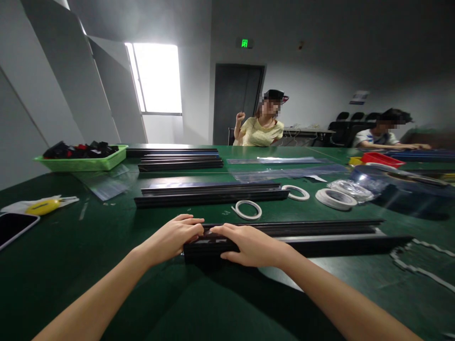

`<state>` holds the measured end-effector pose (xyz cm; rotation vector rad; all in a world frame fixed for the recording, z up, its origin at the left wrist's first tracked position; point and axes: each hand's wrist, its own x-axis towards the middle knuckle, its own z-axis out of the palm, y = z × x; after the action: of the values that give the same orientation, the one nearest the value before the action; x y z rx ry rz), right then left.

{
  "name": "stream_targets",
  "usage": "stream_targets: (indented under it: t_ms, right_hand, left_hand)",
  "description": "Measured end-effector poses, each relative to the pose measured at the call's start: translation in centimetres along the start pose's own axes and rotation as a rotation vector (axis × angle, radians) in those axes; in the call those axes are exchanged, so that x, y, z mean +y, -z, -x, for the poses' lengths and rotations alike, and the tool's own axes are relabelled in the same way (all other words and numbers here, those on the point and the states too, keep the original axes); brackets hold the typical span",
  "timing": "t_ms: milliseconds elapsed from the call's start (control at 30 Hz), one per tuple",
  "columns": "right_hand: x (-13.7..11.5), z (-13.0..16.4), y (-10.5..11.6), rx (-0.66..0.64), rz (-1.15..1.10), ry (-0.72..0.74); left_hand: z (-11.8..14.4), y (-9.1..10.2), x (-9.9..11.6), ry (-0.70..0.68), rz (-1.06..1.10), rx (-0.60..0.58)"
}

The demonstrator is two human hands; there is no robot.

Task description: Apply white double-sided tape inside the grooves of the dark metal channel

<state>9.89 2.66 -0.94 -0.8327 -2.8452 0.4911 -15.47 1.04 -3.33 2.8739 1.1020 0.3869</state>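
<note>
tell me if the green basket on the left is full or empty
Full: the green basket holds a heap of black parts rising above its rim.

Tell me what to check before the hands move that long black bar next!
1. Both hands on the bar: left hand and right hand rest on the left end of the long black bar. Ok.
2. Firm grip: fingers lie over the top; underside hidden. Cannot tell.
3. Bar flat on the green table: ok.
4. Tape roll just behind the bar, close to the hands. Not ok.
5. White strip lies by the bar's far right end. Not ok.
6. Phone well off to the left. Ok.
</note>
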Motion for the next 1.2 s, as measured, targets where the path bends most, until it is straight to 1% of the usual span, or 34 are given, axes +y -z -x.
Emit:
stream_targets:
  t_ms: [200, 400, 600, 900, 1200]
  right_hand:
    - [0.11, -0.04, -0.16, -0.008, 0.012, 0.007]
    - [0.14, -0.04, -0.21, 0.008, 0.008, 0.006]
    - [0.16, -0.01, -0.16, 0.003, -0.010, 0.000]
    - [0.17, -0.06, -0.15, -0.008, 0.003, 0.000]
    - [0.12, -0.10, -0.10, -0.003, -0.014, 0.028]
  left_hand:
    - [-0.04, 0.10, 0.06, 0.005, 0.011, -0.007]
    - [-0.13, 0.22, 0.09, -0.016, 0.012, 0.020]
    - [-0.07, 0.09, 0.00, -0.005, -0.003, 0.009]
    - [-0.11, -0.02, 0.01, -0.007, 0.009, 0.041]
    - [-0.07, -0.03, 0.05, 0.014, 0.019, 0.020]
